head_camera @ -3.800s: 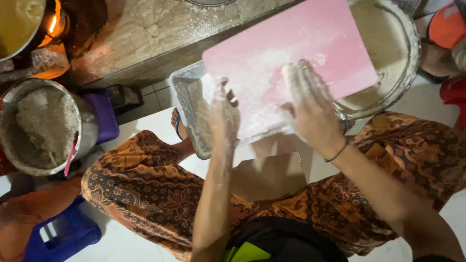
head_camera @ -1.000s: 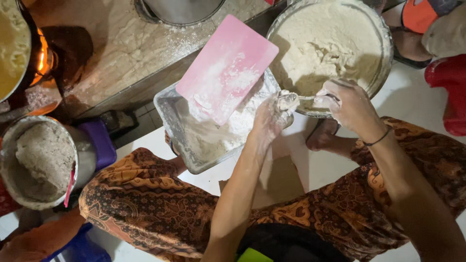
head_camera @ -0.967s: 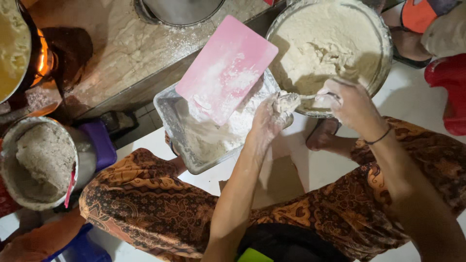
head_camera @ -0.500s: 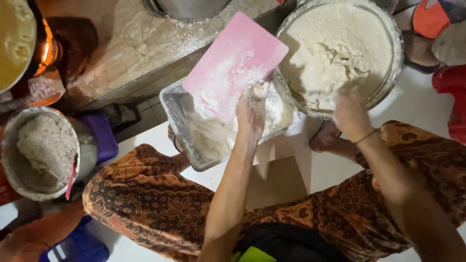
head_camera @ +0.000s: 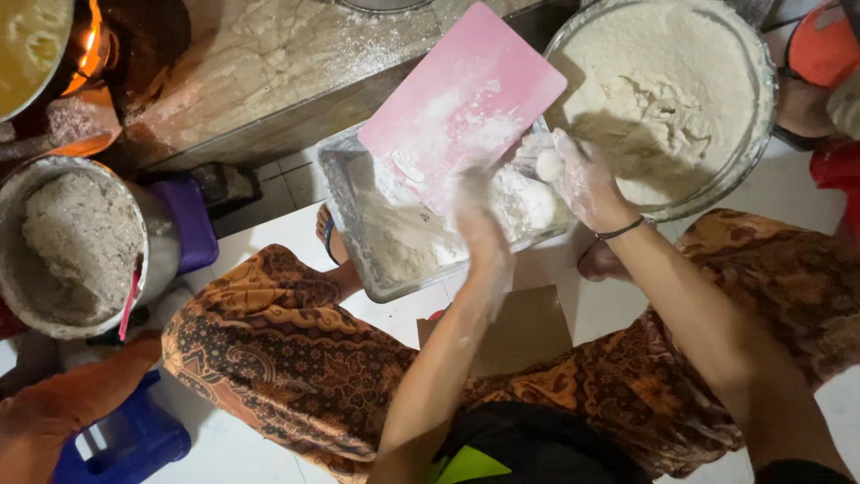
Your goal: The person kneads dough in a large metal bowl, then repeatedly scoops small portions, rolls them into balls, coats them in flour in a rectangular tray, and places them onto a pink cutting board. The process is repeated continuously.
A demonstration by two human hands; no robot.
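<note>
Two floury hands: right hand [head_camera: 582, 179] fingers pinch a dough ball [head_camera: 548, 165]; left hand [head_camera: 479, 220] fingers blurred, unclear.

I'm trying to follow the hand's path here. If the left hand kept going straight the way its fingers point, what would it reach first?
Probably the pink board. The left hand points up-frame over the floury tray, and the board leans just ahead of its fingertips, though depth is hard to judge.

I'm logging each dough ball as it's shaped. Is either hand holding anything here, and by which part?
The right hand holds a small white dough ball at its fingertips, above the clear tray. The left hand is blurred; I cannot tell whether it holds anything.
</note>
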